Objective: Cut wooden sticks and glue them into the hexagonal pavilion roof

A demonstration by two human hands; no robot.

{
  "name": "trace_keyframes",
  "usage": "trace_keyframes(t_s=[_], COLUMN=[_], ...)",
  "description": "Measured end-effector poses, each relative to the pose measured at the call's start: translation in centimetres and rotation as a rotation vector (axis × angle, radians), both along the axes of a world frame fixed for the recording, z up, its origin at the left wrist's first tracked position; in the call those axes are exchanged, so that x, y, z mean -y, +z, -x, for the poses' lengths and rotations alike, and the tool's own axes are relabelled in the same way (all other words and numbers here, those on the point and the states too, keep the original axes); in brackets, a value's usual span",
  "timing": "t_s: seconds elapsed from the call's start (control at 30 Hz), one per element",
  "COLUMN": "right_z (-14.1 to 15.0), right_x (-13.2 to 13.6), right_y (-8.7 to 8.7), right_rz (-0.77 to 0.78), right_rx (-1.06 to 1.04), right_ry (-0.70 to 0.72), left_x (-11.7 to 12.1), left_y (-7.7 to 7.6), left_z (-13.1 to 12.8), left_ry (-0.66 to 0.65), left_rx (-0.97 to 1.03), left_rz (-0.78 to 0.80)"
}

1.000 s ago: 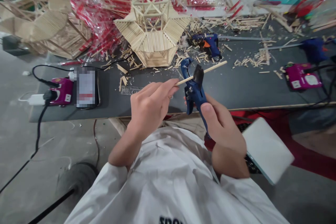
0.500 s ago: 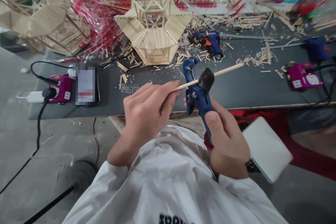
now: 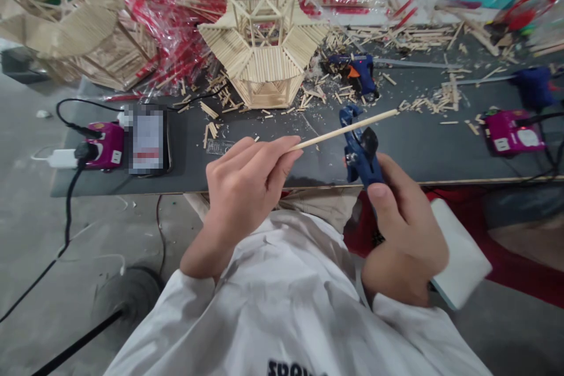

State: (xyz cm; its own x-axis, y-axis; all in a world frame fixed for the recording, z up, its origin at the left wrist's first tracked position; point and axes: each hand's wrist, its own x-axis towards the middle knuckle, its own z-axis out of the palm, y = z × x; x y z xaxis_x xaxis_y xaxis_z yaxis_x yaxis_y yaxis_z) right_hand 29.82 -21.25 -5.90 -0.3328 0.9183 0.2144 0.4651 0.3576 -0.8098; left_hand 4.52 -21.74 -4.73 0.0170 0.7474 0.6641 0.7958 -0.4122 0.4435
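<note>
Stick point(image 3: 326, 137) pinched in your left hand point(image 3: 247, 185), your right hand point(image 3: 409, 226) closed round the blue cutter point(image 3: 354, 151) — hold their crossing square.

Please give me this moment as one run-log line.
left hand: holds wooden stick | right hand: holds blue pipe cutter | stick: crosses cutter, contact unclear | pavilion model: on table

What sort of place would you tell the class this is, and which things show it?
Probably a craft workshop or model-making bench: a pale stick-built model stands on it, a blue glue gun lies nearby, and short stick pieces are scattered around.
</note>
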Motion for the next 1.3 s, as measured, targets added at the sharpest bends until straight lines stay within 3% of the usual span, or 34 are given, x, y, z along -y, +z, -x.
trace_keyframes(t_s=[0.2, 0.3, 0.4, 0.5, 0.57, 0.67, 0.8, 0.9, 1.03, 1.3], right_z=[-3.0, -3.9, -4.2, -3.7, -3.0, -1.4, 1.5, 3.6, 5.3, 5.1], right_x=[-3.6, -6.0, -7.8, -8.6, -8.5, -7.2, -4.0, -2.7, -4.0, -6.3], right_y=[-3.1, -5.5, -7.3, -7.7, -7.1, -4.6, -0.6, 0.8, 0.0, -1.9], right_rz=[-0.176, -0.191, -0.177, -0.189, -0.22, -0.275, -0.337, -0.5, -0.675, -0.432], right_rx=[0.572, 0.755, 0.841, 0.785, 0.698, 0.48, -0.055, -0.102, -0.023, -0.04], right_ry=[-0.219, -0.298, -0.284, -0.241, -0.243, -0.298, -0.345, -0.212, -0.106, -0.163], left_x=[0.1, 0.1, 0.1, 0.0, -0.1, -0.2, -0.2, -0.4, -0.7, -2.0], left_y=[-0.3, -0.4, -0.5, -0.5, -0.5, -0.4, -0.6, -0.9, -1.4, -2.7], left_z=[0.3, 0.3, 0.3, 0.2, 0.2, 0.3, 0.4, 0.4, 0.7, 3.0], left_ry=[0.01, 0.005, 0.008, 0.003, -0.01, -0.023, -0.014, -0.012, -0.042, 0.011], left_rx=[-0.007, -0.012, -0.014, -0.016, -0.024, -0.054, -0.106, -0.13, -0.175, -0.169], left_rz=[-0.012, -0.009, -0.025, -0.058, -0.071, -0.062, -0.048, -0.065, -0.028, 0.072])
